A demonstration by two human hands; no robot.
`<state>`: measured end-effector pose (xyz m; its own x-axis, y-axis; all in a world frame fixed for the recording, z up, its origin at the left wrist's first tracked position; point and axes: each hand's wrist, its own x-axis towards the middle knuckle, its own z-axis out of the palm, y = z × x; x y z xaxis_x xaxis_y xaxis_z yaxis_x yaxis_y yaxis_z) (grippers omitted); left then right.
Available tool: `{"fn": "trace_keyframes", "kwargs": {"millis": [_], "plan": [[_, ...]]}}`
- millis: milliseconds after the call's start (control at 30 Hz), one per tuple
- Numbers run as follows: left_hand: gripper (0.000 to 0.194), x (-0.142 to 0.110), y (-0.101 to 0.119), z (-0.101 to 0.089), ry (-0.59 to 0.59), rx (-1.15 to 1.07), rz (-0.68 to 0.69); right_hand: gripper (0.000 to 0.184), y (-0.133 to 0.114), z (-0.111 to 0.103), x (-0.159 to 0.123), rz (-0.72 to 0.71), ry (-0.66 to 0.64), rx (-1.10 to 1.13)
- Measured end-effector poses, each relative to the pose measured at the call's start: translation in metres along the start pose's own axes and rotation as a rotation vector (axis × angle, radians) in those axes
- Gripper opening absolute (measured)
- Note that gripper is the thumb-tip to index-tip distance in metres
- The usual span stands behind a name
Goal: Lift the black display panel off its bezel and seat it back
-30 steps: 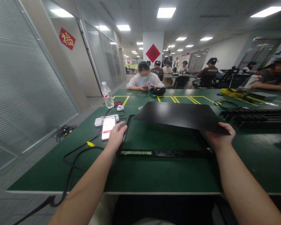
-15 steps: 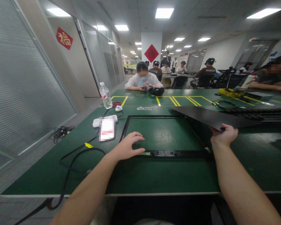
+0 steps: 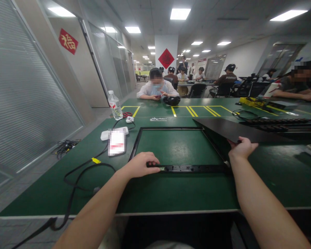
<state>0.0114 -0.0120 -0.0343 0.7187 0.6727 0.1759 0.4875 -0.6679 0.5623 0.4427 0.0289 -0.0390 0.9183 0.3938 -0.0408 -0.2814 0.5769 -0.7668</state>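
A black rectangular frame [image 3: 191,168], like a monitor bezel, lies flat on the green table [image 3: 181,197]. My left hand [image 3: 142,164] is closed over its near edge by the front left corner, fingers curled inside and thumb along the front, beside a small green circuit strip [image 3: 162,169]. My right hand [image 3: 241,148] grips the near edge of a thin dark flat panel [image 3: 230,129], thumb on top and fingers underneath. That panel is tilted and raised beside the frame's right side, partly covering the table behind it.
Left of the frame lie a phone [image 3: 116,142], a white device [image 3: 105,134] and a looping black cable [image 3: 77,169]. A water bottle [image 3: 115,106] stands behind them. White small parts [image 3: 158,119] lie beyond the frame. A person [image 3: 157,88] sits across; long dark bars [image 3: 280,124] are at right.
My left hand has lowered slightly and its spread fingers have closed on the frame's near edge. My right hand still holds the panel. The whole view has shifted a little.
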Motion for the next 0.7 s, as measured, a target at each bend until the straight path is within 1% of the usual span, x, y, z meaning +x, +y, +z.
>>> {"fn": "trace_keyframes", "kwargs": {"millis": [167, 300, 533, 700], "plan": [[0.024, 0.001, 0.001, 0.000, -0.011, 0.020, 0.017, 0.057, 0.007, -0.003, 0.008, 0.079, 0.038, -0.017], [0.026, 0.001, 0.001, 0.000, -0.016, 0.017, 0.007, 0.058, 0.012, -0.005, 0.012, 0.119, 0.060, -0.058], [0.041, 0.000, -0.003, 0.003, -0.033, 0.016, -0.032, 0.051, 0.017, -0.009, 0.015, 0.125, 0.064, -0.084], [0.038, 0.000, -0.003, 0.004, -0.052, 0.028, -0.035, 0.048, 0.018, -0.010, 0.015, 0.172, 0.062, -0.123]]}}
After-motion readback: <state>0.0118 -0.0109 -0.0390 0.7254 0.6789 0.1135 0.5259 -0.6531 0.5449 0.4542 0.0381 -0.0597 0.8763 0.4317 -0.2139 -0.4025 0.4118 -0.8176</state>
